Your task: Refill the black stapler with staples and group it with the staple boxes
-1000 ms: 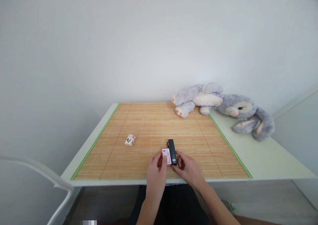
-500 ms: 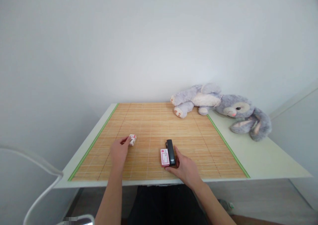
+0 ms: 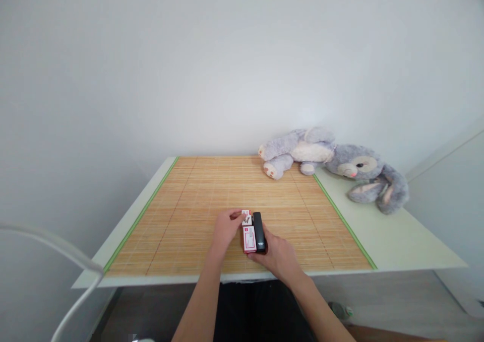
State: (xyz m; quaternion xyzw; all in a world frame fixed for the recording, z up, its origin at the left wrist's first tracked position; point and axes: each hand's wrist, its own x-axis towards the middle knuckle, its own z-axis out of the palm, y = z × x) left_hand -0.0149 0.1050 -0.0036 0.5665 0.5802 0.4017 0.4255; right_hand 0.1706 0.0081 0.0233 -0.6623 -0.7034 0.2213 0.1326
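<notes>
Between the fingers of my left hand [image 3: 227, 227] is a small white and red box [image 3: 247, 214] with a picture on its top. It sits at the far end of a larger white box with a red border [image 3: 249, 239], to the left of the black stapler's upper part. The black stapler [image 3: 259, 231] lies lengthwise along the right side of the larger box. My right hand [image 3: 280, 257] is closed around the near right of this pair, with its thumb at the near edge of the larger box and its fingers along the stapler's right side.
A bamboo mat [image 3: 212, 186] with green edges covers much of the white table [image 3: 397, 241]. At the back right a grey plush rabbit [image 3: 313, 150] lies on its side against the wall. A white cable [image 3: 53, 241] curves in at the left.
My left hand has carried the small box rightward, from the left part of the mat to the far end of the larger box. My right hand stays at the stapler and larger box.
</notes>
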